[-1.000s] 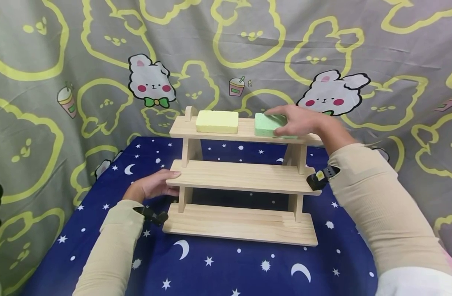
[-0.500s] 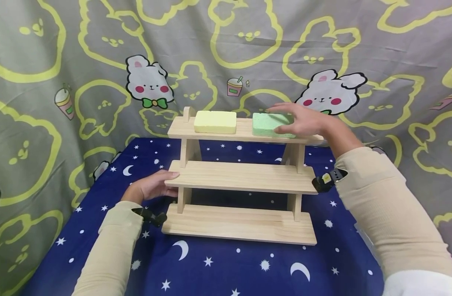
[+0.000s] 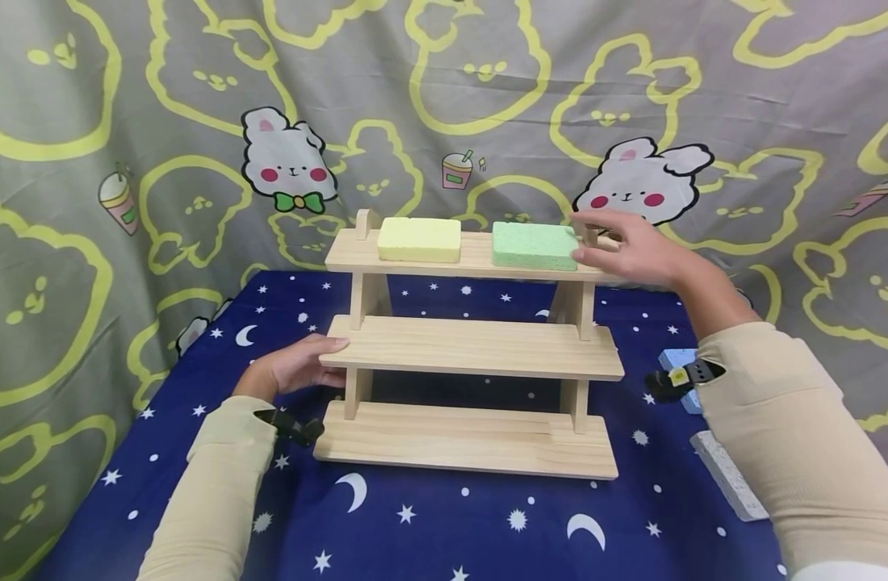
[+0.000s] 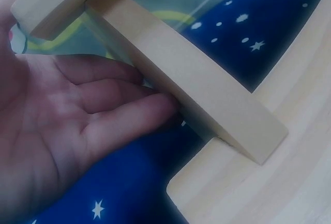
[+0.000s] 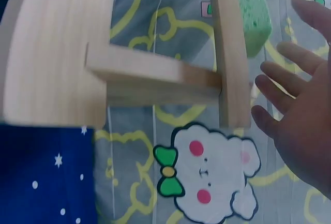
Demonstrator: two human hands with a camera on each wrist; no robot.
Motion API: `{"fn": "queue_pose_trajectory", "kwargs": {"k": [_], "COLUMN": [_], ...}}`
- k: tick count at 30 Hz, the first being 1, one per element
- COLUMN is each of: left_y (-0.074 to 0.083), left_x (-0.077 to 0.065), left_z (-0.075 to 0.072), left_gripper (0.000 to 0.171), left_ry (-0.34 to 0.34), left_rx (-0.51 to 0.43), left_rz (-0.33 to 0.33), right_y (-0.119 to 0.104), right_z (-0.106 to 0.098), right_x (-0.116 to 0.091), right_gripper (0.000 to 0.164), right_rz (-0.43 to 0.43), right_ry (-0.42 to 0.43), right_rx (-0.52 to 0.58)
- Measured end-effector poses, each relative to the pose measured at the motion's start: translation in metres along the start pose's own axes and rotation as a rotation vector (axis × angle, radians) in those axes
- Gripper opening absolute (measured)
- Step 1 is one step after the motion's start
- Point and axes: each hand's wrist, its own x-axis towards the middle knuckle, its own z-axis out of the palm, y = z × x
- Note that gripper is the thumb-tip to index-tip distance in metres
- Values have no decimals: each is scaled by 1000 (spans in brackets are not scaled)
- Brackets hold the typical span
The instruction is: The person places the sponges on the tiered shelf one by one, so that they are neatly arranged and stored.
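Observation:
A three-tier wooden display stand (image 3: pixel 473 347) stands on the blue cloth. On its top tier a yellow sponge (image 3: pixel 419 240) lies to the left and a green sponge (image 3: pixel 534 246) to the right, with a gap between them. My left hand (image 3: pixel 299 365) holds the left end of the middle tier, thumb on top and fingers underneath. The left wrist view has those fingers (image 4: pixel 129 118) against the upright. My right hand (image 3: pixel 636 248) is at the right end of the top tier, fingers spread and holding nothing, just beside the green sponge; the right wrist view shows them apart.
Partly behind my right forearm, a blue sponge (image 3: pixel 678 360) and a grey block (image 3: pixel 727 476) lie on the cloth (image 3: pixel 386 532). A patterned grey curtain (image 3: pixel 386 73) hangs close behind the stand.
My right hand has let go of the green sponge and drawn back to the right. The blue sponge and grey block have come into sight. The left hand keeps its hold.

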Motion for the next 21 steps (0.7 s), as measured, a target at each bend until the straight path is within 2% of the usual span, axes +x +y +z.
{"fn": "queue_pose_trajectory", "kwargs": {"k": [7, 13, 21], "left_y": [0, 0, 0], "left_x": [-1, -1, -1], "left_z": [1, 1, 1], "left_gripper": [71, 69, 72], "left_ry": [-3, 2, 4], "left_rx": [-2, 1, 9], "left_rz": [0, -4, -6], "right_y": [12, 27, 47], "right_z": [-2, -1, 9], "right_x": [-22, -37, -60], "right_gripper": [61, 61, 63], "right_rz": [13, 74, 152], "right_ry": [75, 107, 143], "right_rx": [27, 8, 38]}}
